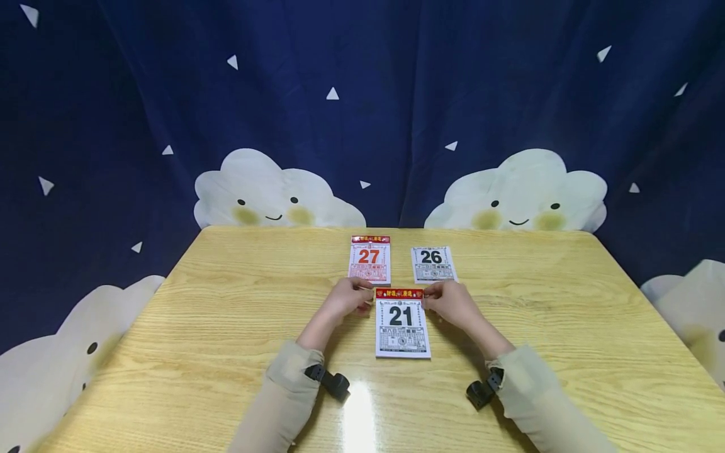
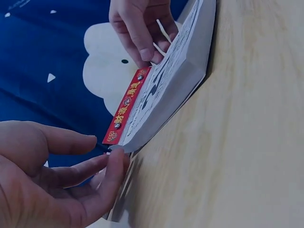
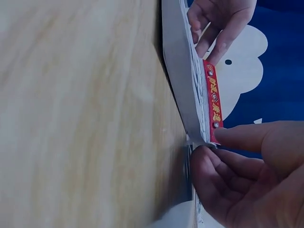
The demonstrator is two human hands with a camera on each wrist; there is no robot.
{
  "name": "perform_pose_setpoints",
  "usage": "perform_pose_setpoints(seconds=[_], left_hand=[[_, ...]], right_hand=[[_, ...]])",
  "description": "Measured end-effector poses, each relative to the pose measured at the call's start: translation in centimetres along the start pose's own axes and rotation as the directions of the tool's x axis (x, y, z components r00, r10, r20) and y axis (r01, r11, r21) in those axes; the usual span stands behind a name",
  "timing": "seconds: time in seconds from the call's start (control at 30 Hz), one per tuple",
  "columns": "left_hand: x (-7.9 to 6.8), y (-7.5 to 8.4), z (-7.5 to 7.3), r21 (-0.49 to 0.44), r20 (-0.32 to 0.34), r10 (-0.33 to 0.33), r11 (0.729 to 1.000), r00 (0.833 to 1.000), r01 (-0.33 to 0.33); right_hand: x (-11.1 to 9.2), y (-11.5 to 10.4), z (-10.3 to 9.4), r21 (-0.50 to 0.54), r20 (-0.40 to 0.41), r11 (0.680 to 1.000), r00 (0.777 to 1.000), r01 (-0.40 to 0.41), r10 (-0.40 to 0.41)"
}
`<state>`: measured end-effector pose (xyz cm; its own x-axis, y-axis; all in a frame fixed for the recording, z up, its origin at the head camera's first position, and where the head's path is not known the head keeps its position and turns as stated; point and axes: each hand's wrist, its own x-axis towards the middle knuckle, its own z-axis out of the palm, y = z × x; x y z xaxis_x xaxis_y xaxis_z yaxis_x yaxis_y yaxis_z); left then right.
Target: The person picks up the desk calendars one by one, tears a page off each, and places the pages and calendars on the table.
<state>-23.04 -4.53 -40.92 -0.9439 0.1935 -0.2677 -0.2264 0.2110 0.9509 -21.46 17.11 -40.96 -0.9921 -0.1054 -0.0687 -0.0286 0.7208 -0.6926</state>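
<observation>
A thick tear-off calendar [image 1: 403,327] showing a black 21 lies on the table, its red header at the far end. My left hand [image 1: 349,297] is at its upper left corner; the left wrist view shows the thumb at the red header and a curled fingertip against the pad's corner [image 2: 124,147]. The upper right corner is pinched by my right hand [image 1: 452,301], thumb on the red header [image 3: 214,102] and fingers beneath. Just beyond the left hand lies another calendar [image 1: 370,261] with a red 27, and beyond the right hand a pad [image 1: 433,264] with a black 26.
The wooden table [image 1: 238,327] reaches back to a dark blue curtain [image 1: 362,126] printed with clouds and white triangles. Black cameras sit on both wrists, over beige sleeves [image 1: 294,371].
</observation>
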Motion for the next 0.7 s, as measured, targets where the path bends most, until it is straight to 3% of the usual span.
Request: perform_pose_setpoints(seconds=[0.37, 0.7], left_hand=[[-0.4, -0.1, 0.3, 0.088, 0.031, -0.065, 0.994, 0.997, 0.063], [-0.7, -0.1, 0.8, 0.092, 0.034, -0.048, 0.995, 0.998, 0.045]], right_hand=[[-1.3, -0.3, 0.3, -0.058, 0.012, 0.998, 0.999, -0.039, 0.040], [-1.6, -0.5, 0.4, -0.070, -0.019, 0.994, 0.997, -0.082, 0.080]])
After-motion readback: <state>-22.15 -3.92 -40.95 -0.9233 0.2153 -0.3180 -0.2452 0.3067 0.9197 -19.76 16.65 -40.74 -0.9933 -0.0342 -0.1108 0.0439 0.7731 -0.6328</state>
